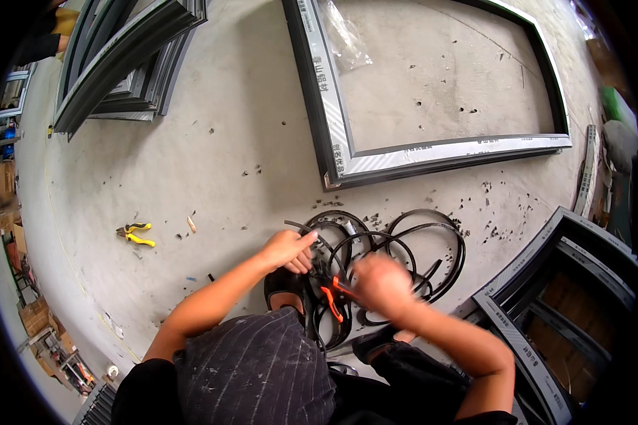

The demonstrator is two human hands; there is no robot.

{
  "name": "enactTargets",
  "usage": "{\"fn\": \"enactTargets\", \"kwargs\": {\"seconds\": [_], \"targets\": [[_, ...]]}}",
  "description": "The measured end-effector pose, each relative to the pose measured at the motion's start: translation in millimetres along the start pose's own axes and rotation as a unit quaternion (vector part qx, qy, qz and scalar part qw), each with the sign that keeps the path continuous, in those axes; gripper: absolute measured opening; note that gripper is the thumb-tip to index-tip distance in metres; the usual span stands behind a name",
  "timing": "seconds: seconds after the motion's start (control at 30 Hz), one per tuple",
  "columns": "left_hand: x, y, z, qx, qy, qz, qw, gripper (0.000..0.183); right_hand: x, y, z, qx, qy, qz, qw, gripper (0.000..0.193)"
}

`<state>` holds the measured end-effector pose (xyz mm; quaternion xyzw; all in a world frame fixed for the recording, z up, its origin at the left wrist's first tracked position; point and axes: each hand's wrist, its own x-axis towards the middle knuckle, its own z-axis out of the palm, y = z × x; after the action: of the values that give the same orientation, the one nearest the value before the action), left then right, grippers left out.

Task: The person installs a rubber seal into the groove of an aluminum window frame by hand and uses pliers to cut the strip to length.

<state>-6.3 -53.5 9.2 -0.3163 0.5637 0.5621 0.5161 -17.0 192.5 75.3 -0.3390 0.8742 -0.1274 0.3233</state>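
My left hand (288, 249) is closed, with its thumb and fingers on a thin black rubber strip (298, 226). Just to its right, my right hand (384, 285) is smeared by motion, so its grip is unclear. Pliers with orange handles (331, 303) are between the hands, one handle reaching toward my right hand; their jaws are hard to make out against the dark strips. Loose coils of black rubber strip (455, 237) spread over the floor beneath and beyond both hands.
A large wrapped metal frame (418, 151) lies ahead, with clear plastic (347, 39) inside its outline. Yellow-handled pliers (139, 234) rest on the floor at left. More frames (131, 53) are stacked far left, others (521, 340) at right. Small black scraps (500, 230) litter the concrete.
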Motion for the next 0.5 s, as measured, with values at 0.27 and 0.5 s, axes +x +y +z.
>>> {"fn": "enactTargets", "kwargs": {"seconds": [0.27,0.5], "targets": [[23.2,-7.2,28.0,-0.082,0.105,0.080,0.988,0.050,-6.0,-45.3,86.6,-0.004,0.093,-0.051,0.994,0.049],[-8.4,51.8,12.0,-0.175,0.147,0.284,0.931,0.035,-16.8,-17.4,24.0,0.051,-0.028,-0.026,0.998,0.061]]}}
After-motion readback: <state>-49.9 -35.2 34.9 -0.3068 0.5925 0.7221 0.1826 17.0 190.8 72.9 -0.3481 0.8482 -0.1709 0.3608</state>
